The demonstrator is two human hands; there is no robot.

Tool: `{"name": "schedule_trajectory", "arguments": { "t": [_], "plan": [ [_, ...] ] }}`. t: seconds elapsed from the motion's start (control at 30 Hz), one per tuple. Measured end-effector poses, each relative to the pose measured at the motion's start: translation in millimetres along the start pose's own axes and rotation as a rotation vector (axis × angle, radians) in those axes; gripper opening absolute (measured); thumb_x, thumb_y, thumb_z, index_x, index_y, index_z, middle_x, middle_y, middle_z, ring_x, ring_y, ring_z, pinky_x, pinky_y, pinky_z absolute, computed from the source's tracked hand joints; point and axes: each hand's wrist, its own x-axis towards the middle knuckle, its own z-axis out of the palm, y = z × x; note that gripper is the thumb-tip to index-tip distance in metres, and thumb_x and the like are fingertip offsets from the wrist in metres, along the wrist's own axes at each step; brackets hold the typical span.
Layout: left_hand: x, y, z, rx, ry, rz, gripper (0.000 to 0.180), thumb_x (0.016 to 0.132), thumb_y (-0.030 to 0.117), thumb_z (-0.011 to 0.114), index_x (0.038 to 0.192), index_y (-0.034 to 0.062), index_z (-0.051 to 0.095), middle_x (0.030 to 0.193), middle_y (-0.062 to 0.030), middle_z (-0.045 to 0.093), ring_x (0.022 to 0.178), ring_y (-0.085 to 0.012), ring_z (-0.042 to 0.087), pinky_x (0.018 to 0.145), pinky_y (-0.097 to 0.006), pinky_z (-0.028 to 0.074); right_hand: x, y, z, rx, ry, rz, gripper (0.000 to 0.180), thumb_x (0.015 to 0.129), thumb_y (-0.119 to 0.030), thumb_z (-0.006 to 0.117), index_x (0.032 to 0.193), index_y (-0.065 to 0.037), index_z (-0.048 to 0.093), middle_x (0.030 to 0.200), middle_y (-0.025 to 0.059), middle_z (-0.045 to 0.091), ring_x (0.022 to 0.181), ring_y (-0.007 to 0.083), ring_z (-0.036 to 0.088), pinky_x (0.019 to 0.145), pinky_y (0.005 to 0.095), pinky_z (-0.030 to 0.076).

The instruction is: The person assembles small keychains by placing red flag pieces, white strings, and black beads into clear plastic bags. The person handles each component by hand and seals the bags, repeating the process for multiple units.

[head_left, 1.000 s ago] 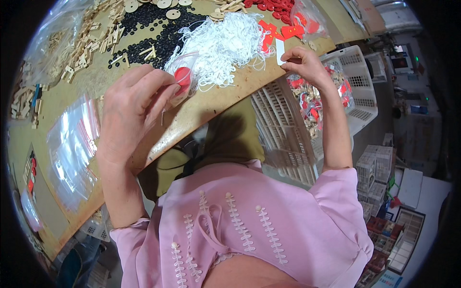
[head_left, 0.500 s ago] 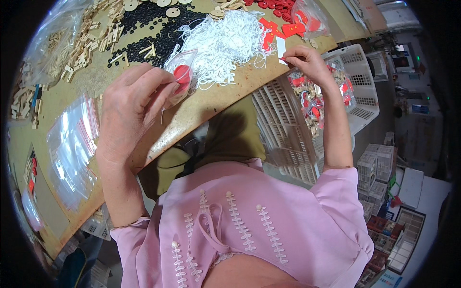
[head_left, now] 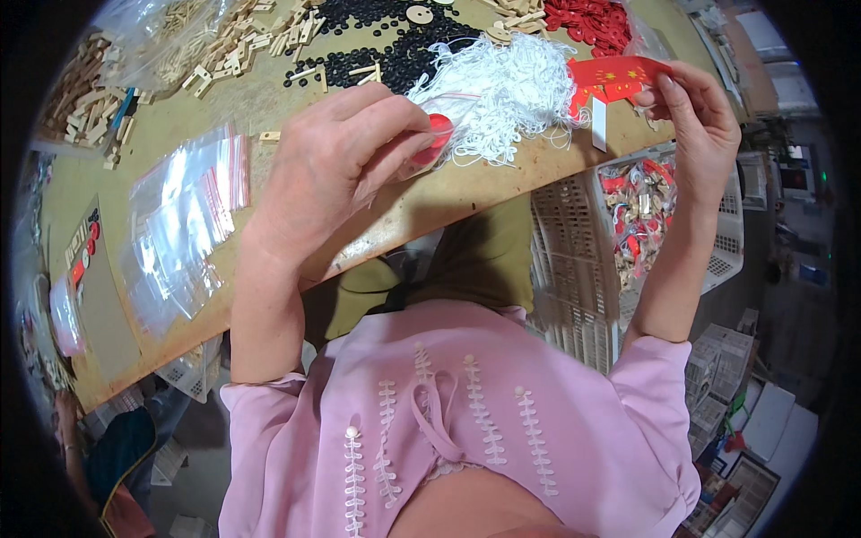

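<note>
Left hand [head_left: 336,170] pinching red disc [head_left: 439,134] at edge of white string heap [head_left: 502,85]. Right hand [head_left: 695,117] gripping red card [head_left: 619,76] above table edge [head_left: 466,193]. Risk: loose strings snagging disc, dragging heap off edge into basket [head_left: 646,233]; card slipping from fingertip hold.

The disc [head_left: 439,134] was red; the string bundle [head_left: 502,94] white; the card [head_left: 619,76] red with yellow marks; the counter [head_left: 179,134] tan; the beads [head_left: 377,54] black.
</note>
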Motion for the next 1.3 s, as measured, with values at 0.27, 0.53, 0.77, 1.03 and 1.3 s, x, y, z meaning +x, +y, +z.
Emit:
{"name": "schedule_trajectory", "arguments": {
  "t": [0.27, 0.53, 0.77, 1.03, 1.3],
  "plan": [
    [1.9, 1.7, -6.6, -0.087, -0.05, 0.024, 0.009, 0.088, 0.005, 0.077, 0.094, 0.0025, 0.07, 0.086, -0.0094, 0.065, 0.077, -0.0238, 0.066, 0.066, -0.033, 0.052, 3.3, -44.1, 72.3, 0.213, -0.35, 0.051, 0.017, 0.101, -0.004, 0.066, 0.117, -0.002, 0.071, 0.097, 0.0045, 0.075, 0.076, 0.01, 0.072, 0.058, 0.0201, 0.047],
    [0.6, -1.1, -2.0, -0.031, 0.058, 0.07, 0.013, 0.088, 0.018, 0.075, 0.092, 0.0073, 0.068, 0.083, -0.0097, 0.063, 0.077, -0.0298, 0.066, 0.067, -0.04, 0.053, 6.2, -49.4, 83.6, 0.204, -0.527, 0.24, 0.012, 0.1, -0.005, 0.066, 0.11, 0.0, 0.072, 0.09, 0.0039, 0.074, 0.06, 0.0052, 0.064, 0.055, 0.0195, 0.051],
    [2.3, -0.5, -5.7, -0.002, 0.048, 0.126, 0.013, 0.085, 0.006, 0.078, 0.095, 0.0037, 0.069, 0.087, -0.0105, 0.065, 0.078, -0.028, 0.066, 0.068, -0.036, 0.052, -10.1, -55.2, 121.6, 0.105, -0.727, 0.318, 0.013, 0.099, -0.003, 0.061, 0.107, -0.001, 0.071, 0.072, 0.0005, 0.068, 0.051, 0.004, 0.059, 0.047, 0.0219, 0.046],
    [2.8, -2.3, -1.0, 0.006, 0.159, 0.066, 0.012, 0.086, 0.015, 0.075, 0.088, 0.0062, 0.068, 0.08, -0.0091, 0.064, 0.077, -0.0302, 0.065, 0.069, -0.04, 0.052, -9.3, -63.8, 115.2, 0.149, -0.781, 0.474, 0.014, 0.099, -0.013, 0.07, 0.106, -0.002, 0.072, 0.08, 0.001, 0.07, 0.059, 0.0041, 0.061, 0.049, 0.0244, 0.047],
    [3.5, 0.2, -11.1, -0.304, 0.049, 0.038, 0.008, 0.087, 0.007, 0.076, 0.092, 0.003, 0.071, 0.085, -0.0085, 0.07, 0.078, -0.022, 0.068, 0.07, -0.034, 0.053, -28.3, -58.2, 108.9, -0.246, -0.672, -0.223, 0.01, 0.093, -0.011, 0.069, 0.1, -0.005, 0.071, 0.085, 0.0105, 0.067, 0.076, 0.0283, 0.067, 0.066, 0.0379, 0.052]
  ]
}}
